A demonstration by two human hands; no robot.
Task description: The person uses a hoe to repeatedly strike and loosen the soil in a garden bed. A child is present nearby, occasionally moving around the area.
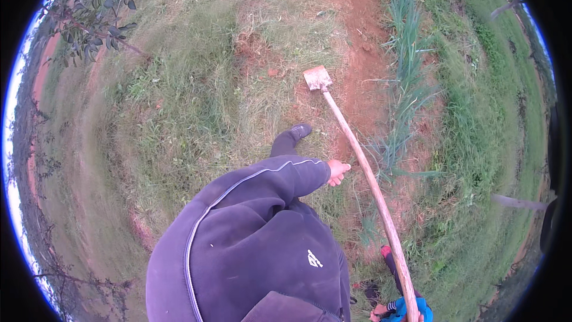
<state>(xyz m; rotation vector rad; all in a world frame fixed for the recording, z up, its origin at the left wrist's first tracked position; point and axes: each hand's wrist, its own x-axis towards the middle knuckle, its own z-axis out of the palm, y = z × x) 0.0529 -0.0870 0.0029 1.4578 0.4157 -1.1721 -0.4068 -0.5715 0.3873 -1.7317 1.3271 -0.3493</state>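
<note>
My left hand [338, 172], at the end of a dark purple sleeve, is in the middle of the view. Its fingers are curled in, and I see nothing in them. Just right of it, apart from it, passes the long wooden handle of a hoe [370, 176]. The hoe's square blade [317, 78], smeared with reddish soil, is at the far end over the edge of bare earth. The handle's near end runs off the lower edge. A little skin shows beside it there; I cannot tell whether that is my right hand.
A red soil strip [361, 42] runs ahead, bordered on its right by tall green leafy plants [408, 53]. Cut grass lies to the left, below a leafy branch [101, 24]. At the lower right is another person in blue [424, 309], with a red shoe [386, 251].
</note>
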